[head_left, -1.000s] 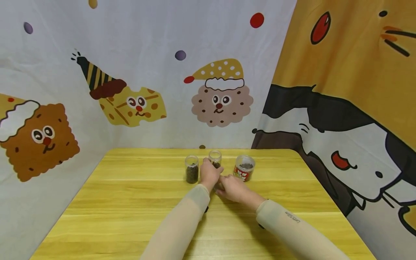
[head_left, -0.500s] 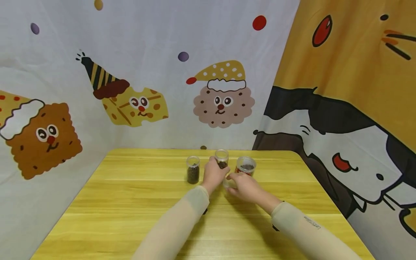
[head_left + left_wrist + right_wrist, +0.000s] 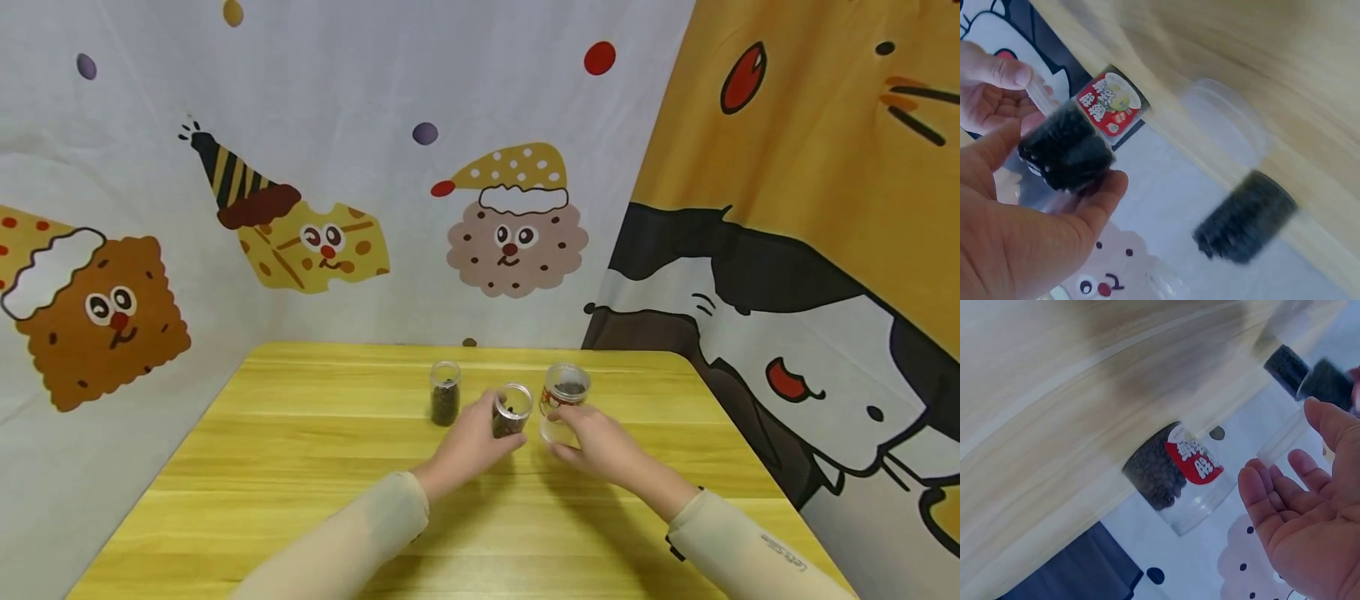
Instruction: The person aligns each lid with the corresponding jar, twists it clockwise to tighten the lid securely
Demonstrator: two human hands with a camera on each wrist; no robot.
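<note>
My left hand [image 3: 471,440] grips a small clear jar [image 3: 510,422] of dark grains, lidless and held between thumb and fingers. In the left wrist view, that jar [image 3: 1066,150] partly overlaps a bigger jar. My right hand [image 3: 600,442] pinches a clear round lid [image 3: 557,432] by its edge, just in front of the bigger jar. The lid [image 3: 1285,436] shows side-on in the right wrist view. The bigger jar [image 3: 1175,475] has a red label, dark bean-like pieces and an uncovered top. To the left stands another small uncapped jar [image 3: 445,404] with dark grains.
All this is on a yellow wood-grain table [image 3: 300,500]. Close behind its far edge hangs a cartoon-printed curtain [image 3: 405,308]. A translucent round object [image 3: 1225,115] lies near the left jar in the left wrist view.
My left hand has brought its jar from near the table's back toward me. My right hand has moved right with the clear lid, away from the left hand.
</note>
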